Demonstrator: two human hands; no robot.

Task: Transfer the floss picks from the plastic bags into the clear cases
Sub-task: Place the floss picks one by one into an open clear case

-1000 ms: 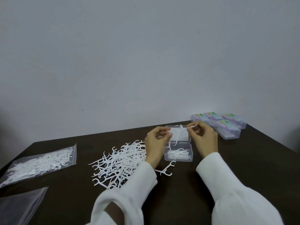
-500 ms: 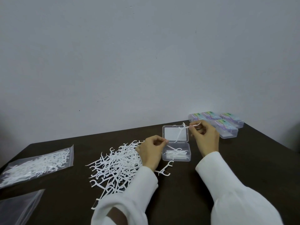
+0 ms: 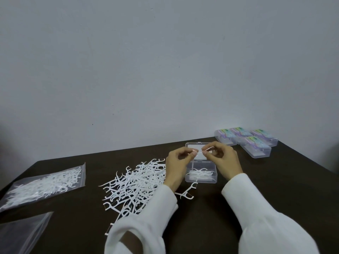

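Head view. We see the open case (image 3: 201, 173), clear plastic with its lid (image 3: 197, 151) laid back flat, sitting mid-table (image 3: 275, 189) and holding a few white picks. Above it, our left hand (image 3: 178, 162) and right hand (image 3: 224, 160) meet, each pinching one end of a pick (image 3: 201, 151) with curled fingers. Picks are thin, white, with a forked head. A loose pile (image 3: 135, 182) lies just left of the case; one stray pick (image 3: 186, 193) lies near the case's front edge. Far left, a bag (image 3: 45, 184) holds more picks; a second bag (image 3: 20, 233) sits nearer. Four closed cases (image 3: 247, 141) with coloured labels are grouped at far right.
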